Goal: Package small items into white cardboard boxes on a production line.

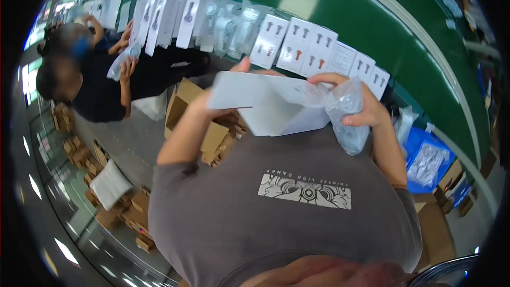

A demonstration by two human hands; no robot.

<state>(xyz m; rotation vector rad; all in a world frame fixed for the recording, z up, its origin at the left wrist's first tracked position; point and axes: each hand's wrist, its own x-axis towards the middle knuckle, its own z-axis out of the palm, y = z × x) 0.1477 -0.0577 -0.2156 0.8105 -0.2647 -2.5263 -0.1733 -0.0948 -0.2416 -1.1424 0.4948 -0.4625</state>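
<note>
In front of my chest is a white cardboard box, with one end open and a flap sticking out to the left. My left hand is closed around its left side, partly hidden behind the flap. My right hand grips an item in a clear plastic bag by the box's right end. Fingers of that hand also rest against the box's upper edge. What the bag contains is too blurred to name. Just beyond lie flat white printed boxes with small product pictures, on the green conveyor belt's near edge.
Upright white boxes and several bagged items line the green belt. At the left, people in dark clothes work, one holding a bagged item. A blue bin stands right; an open carton lies left.
</note>
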